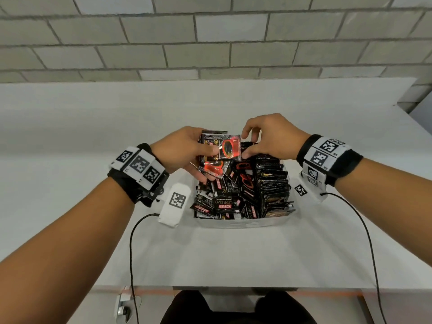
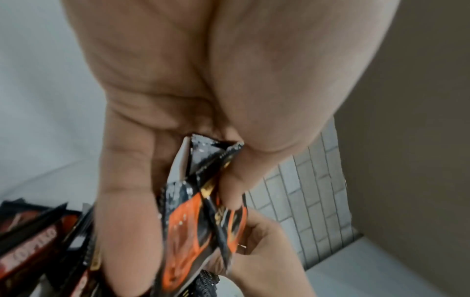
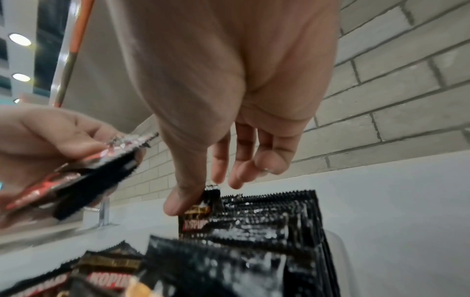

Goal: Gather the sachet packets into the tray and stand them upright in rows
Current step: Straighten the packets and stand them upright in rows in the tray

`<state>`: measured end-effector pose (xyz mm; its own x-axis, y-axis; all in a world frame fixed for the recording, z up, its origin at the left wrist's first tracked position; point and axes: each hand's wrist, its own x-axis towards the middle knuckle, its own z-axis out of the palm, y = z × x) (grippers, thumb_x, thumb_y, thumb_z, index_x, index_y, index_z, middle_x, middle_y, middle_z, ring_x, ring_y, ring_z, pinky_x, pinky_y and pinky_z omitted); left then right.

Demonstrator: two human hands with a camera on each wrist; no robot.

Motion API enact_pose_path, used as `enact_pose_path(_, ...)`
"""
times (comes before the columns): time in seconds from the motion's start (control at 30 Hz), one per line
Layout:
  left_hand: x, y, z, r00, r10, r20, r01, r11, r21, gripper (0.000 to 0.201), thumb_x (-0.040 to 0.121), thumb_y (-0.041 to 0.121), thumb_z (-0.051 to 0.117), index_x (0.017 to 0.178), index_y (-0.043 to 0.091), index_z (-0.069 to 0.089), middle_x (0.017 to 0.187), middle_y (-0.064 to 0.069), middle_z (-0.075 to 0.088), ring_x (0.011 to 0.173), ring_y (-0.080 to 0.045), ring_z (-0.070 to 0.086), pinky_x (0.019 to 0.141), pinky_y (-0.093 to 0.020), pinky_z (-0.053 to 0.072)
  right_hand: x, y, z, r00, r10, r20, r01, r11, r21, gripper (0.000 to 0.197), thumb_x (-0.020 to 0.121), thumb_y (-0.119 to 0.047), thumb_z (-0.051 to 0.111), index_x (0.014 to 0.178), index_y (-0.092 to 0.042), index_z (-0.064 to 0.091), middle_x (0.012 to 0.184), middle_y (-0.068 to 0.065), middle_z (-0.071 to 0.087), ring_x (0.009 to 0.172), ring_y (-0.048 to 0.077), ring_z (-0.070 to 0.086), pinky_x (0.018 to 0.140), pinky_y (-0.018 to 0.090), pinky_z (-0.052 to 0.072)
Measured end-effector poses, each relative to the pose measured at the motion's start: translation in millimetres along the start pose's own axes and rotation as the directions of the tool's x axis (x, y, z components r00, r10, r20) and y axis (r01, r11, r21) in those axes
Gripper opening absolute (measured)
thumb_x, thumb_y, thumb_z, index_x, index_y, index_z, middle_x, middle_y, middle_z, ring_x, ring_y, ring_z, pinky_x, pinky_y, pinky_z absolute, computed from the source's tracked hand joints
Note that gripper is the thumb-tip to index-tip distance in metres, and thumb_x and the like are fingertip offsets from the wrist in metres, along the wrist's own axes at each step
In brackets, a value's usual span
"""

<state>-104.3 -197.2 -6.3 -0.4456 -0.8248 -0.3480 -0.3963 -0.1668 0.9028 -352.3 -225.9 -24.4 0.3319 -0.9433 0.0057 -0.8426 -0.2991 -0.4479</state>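
A clear tray (image 1: 243, 222) on the white table holds black sachets. A row of sachets (image 1: 272, 183) stands upright along its right side, and a loose pile (image 1: 224, 202) fills the left. My left hand (image 1: 210, 155) grips a bunch of black-and-orange sachets (image 1: 224, 148) above the tray's far end, thumb on top; the bunch (image 2: 201, 225) fills the left wrist view. My right hand (image 3: 211, 186) pinches the top edge of one upright sachet (image 3: 201, 217) at the far end of the row (image 3: 267, 221). Its other fingers (image 3: 267, 160) hang loosely curled.
The white table (image 1: 233, 253) runs back to a grey brick wall (image 1: 210, 43). Black cables (image 1: 131, 242) trail from both wrist units toward the table's front edge. A white tagged unit (image 1: 175, 204) hangs beside the tray's left wall.
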Motion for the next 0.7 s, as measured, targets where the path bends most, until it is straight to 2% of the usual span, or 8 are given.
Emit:
enact_pose_path(0.07, -1.2, -3.2, 0.4, 1.000, -0.009, -0.022, 0.007, 0.993, -0.119, 0.028, 0.101, 0.013, 0.060, 0.128, 0.005, 0.059, 0.105, -0.021, 0.076, 0.085, -0.047, 0.074, 0.056, -0.036, 0.062, -2.3, 0.4, -3.1, 1.000, 0.007, -0.020, -0.006, 0.999, 0.053, 0.046, 0.065, -0.046, 0.091, 0.101, -0.026, 0.070, 0.089, -0.004, 0.065, 0.067, 0.006, 0.055, 0.065, 0.025, 0.043)
enact_pose_path(0.17, -2.1, -7.7, 5.5, 0.999, 0.016, -0.035, -0.024, 0.968, -0.252, 0.029, 0.101, 0.012, 0.058, 0.129, 0.003, 0.058, 0.098, -0.022, 0.076, 0.078, -0.043, 0.075, 0.057, -0.036, 0.063, -8.9, -5.6, -10.5, 0.992, 0.036, -0.125, -0.014, 0.985, 0.171, 0.027, 0.081, -0.046, 0.079, 0.097, -0.026, 0.071, 0.087, -0.008, 0.066, 0.067, 0.003, 0.054, 0.068, 0.023, 0.044)
enact_pose_path(0.23, -2.4, -9.5, 9.7, 0.998, 0.043, -0.050, -0.057, 0.947, -0.318, 0.032, 0.101, 0.011, 0.059, 0.132, 0.005, 0.057, 0.098, -0.021, 0.076, 0.080, -0.042, 0.075, 0.059, -0.035, 0.062, -14.4, -15.4, -16.2, 0.980, 0.074, -0.187, -0.013, 0.950, 0.311, 0.027, 0.090, -0.048, 0.069, 0.094, -0.021, 0.072, 0.084, -0.005, 0.070, 0.070, 0.006, 0.060, 0.069, 0.024, 0.050)
enact_pose_path(0.33, -2.6, -10.1, 17.4, 0.996, 0.087, -0.035, -0.094, 0.934, -0.345, 0.038, 0.098, 0.011, 0.062, 0.135, 0.006, 0.054, 0.102, -0.022, 0.076, 0.083, -0.043, 0.075, 0.061, -0.034, 0.063, -23.4, -31.5, -18.8, 0.992, 0.065, -0.107, -0.012, 0.902, 0.432, 0.032, 0.087, -0.048, 0.072, 0.096, -0.017, 0.070, 0.080, 0.004, 0.073, 0.067, 0.015, 0.065, 0.065, 0.035, 0.056)
enact_pose_path(0.47, -4.6, -10.9, 26.5, 0.990, 0.142, -0.009, -0.136, 0.925, -0.354, 0.046, 0.090, 0.011, 0.067, 0.133, 0.006, 0.055, 0.107, -0.019, 0.075, 0.088, -0.038, 0.076, 0.067, -0.035, 0.063, -26.9, -35.3, -14.3, 0.999, 0.042, -0.012, -0.033, 0.899, 0.437, 0.026, 0.080, -0.023, 0.085, 0.095, -0.015, 0.066, 0.078, 0.010, 0.072, 0.056, 0.023, 0.067, 0.064, 0.049, 0.059)
enact_pose_path(0.53, -4.4, -13.6, 26.3, 0.986, 0.166, -0.030, -0.165, 0.911, -0.378, 0.048, 0.087, 0.005, 0.068, 0.133, 0.004, 0.055, 0.112, -0.019, 0.074, 0.092, -0.036, 0.076, 0.071, -0.036, 0.064, -28.0, -32.6, -16.5, 0.997, 0.078, -0.006, -0.065, 0.869, 0.490, 0.027, 0.081, -0.013, 0.083, 0.098, -0.012, 0.063, 0.081, 0.009, 0.070, 0.057, 0.027, 0.070, 0.063, 0.049, 0.061)
enact_pose_path(0.6, -4.3, -16.2, 24.2, 0.982, 0.166, -0.087, -0.187, 0.896, -0.403, 0.044, 0.090, -0.001, 0.065, 0.133, 0.000, 0.055, 0.105, -0.020, 0.075, 0.085, -0.034, 0.077, 0.066, -0.032, 0.063, -31.1, -31.3, -18.5, 0.993, 0.109, 0.043, -0.114, 0.836, 0.536, 0.033, 0.083, -0.004, 0.079, 0.110, -0.010, 0.061, 0.093, 0.011, 0.063, 0.062, 0.031, 0.073, 0.061, 0.044, 0.063)
enact_pose_path(0.7, -4.5, -18.7, 18.5, 0.969, 0.148, -0.198, -0.219, 0.884, -0.413, 0.038, 0.094, 0.001, 0.064, 0.131, -0.004, 0.055, 0.097, -0.022, 0.075, 0.073, -0.031, 0.076, 0.058, -0.027, 0.061, -35.7, -31.4, -16.0, 0.986, 0.082, 0.145, -0.150, 0.823, 0.547, 0.040, 0.088, 0.003, 0.072, 0.123, -0.010, 0.058, 0.100, 0.013, 0.059, 0.071, 0.034, 0.076, 0.067, 0.047, 0.064)
